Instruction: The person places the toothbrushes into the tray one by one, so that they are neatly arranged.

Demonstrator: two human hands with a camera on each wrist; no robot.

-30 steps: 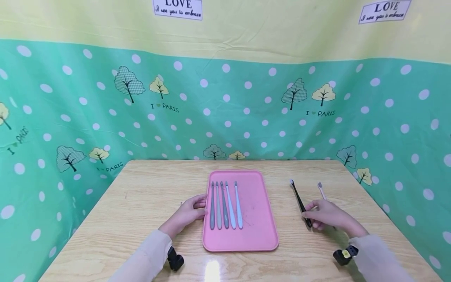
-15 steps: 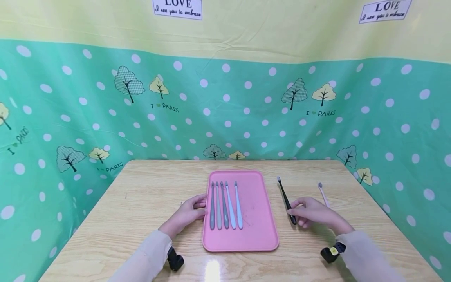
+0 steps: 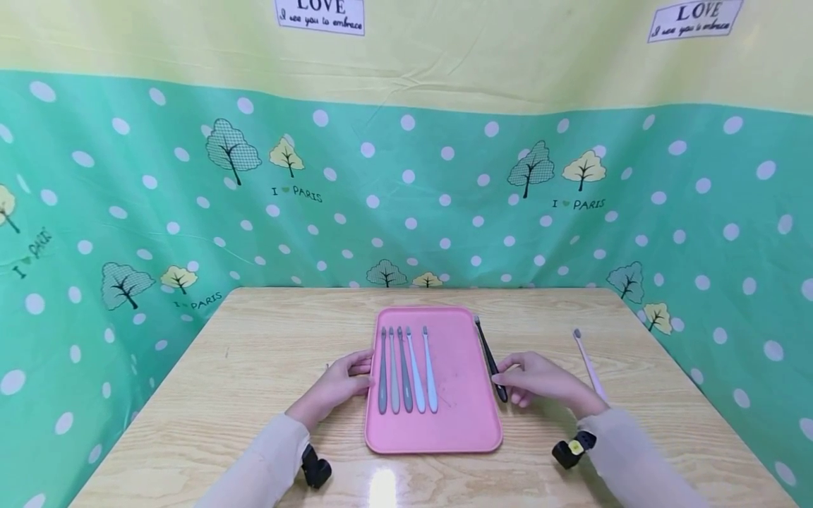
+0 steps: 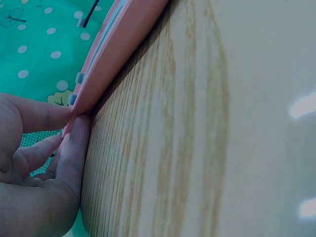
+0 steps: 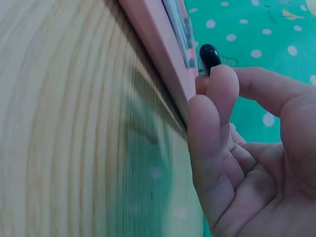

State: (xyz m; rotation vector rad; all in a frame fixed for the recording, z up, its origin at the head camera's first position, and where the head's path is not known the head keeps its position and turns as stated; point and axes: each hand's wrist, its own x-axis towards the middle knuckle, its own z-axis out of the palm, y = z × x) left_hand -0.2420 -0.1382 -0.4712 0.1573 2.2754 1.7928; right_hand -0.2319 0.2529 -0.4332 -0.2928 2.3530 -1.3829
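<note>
My right hand (image 3: 538,377) pinches a black toothbrush (image 3: 486,351) by its handle, over the right rim of the pink tray (image 3: 466,430). In the right wrist view the dark rounded handle end (image 5: 210,55) sticks out above the fingertips. Several toothbrushes lie side by side on the tray's left half: grey ones such as this dark grey toothbrush (image 3: 383,381), and a light blue toothbrush (image 3: 430,377) set slightly apart. At the tray's left rim, my left hand (image 3: 339,381) grips the edge between thumb and fingers, as the left wrist view shows.
A pale pink toothbrush (image 3: 591,365) lies on the wooden table (image 3: 279,317), right of the tray and partly behind the right forearm. A green dotted cloth (image 3: 432,233) hangs behind and around the table.
My right hand has carried the black toothbrush leftward from the table's right side to the tray's right rim, uncovering more of the pale pink toothbrush. The left hand and tray have stayed put.
</note>
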